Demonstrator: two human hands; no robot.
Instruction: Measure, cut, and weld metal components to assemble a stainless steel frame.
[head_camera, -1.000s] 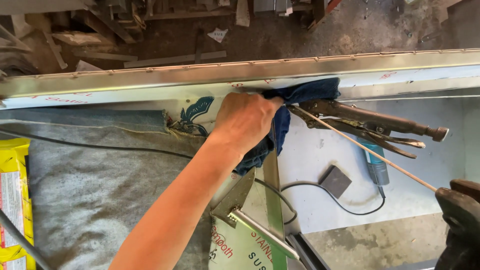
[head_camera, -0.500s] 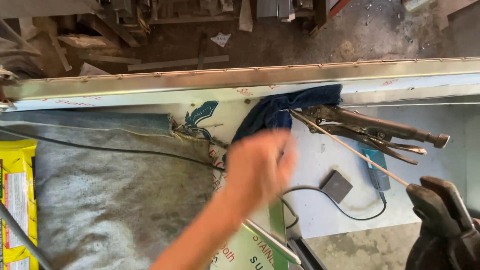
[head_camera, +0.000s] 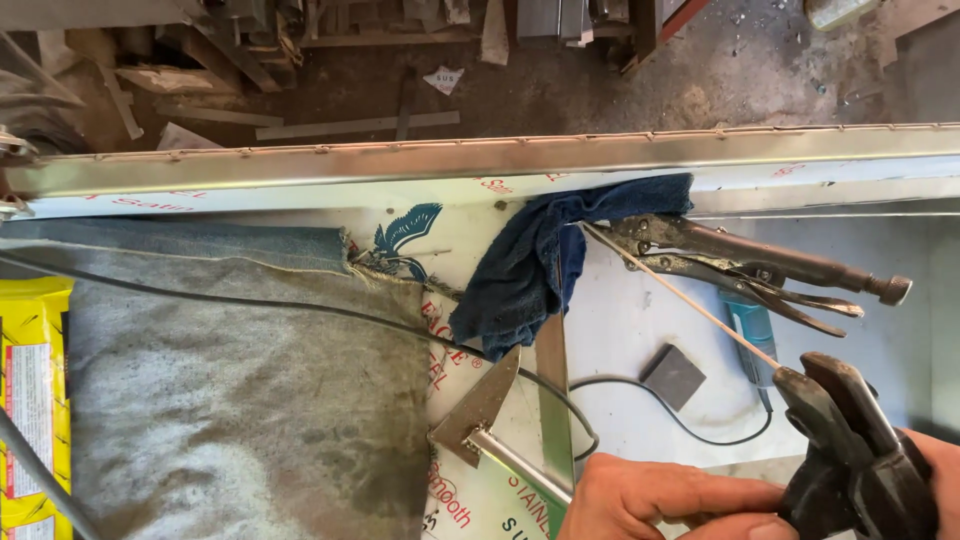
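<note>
My right hand (head_camera: 935, 470) grips a black electrode holder (head_camera: 850, 440) at the bottom right. A thin welding rod (head_camera: 680, 300) runs from it up and left toward a dark blue rag (head_camera: 530, 270). My left hand (head_camera: 660, 500) lies at the bottom centre, its fingers and thumb closed against the holder's base. Just left of it are a triangular metal piece (head_camera: 485, 400) and a short metal bar (head_camera: 515, 465) on the printed steel sheet (head_camera: 640, 320). Locking pliers (head_camera: 740, 265) lie beside the rag, under the rod's tip.
A grey felt cloth (head_camera: 220, 400) covers the left of the bench, with a yellow package (head_camera: 30, 400) at its edge. A grey square block (head_camera: 672, 375), a blue-handled tool (head_camera: 750, 330) and a black cable (head_camera: 660, 415) lie mid-right. A long steel rail (head_camera: 480, 160) bounds the far side, scrap beyond.
My left hand let go of the blue rag, swept down and back, and now rests against the electrode holder. The holder has risen further into view.
</note>
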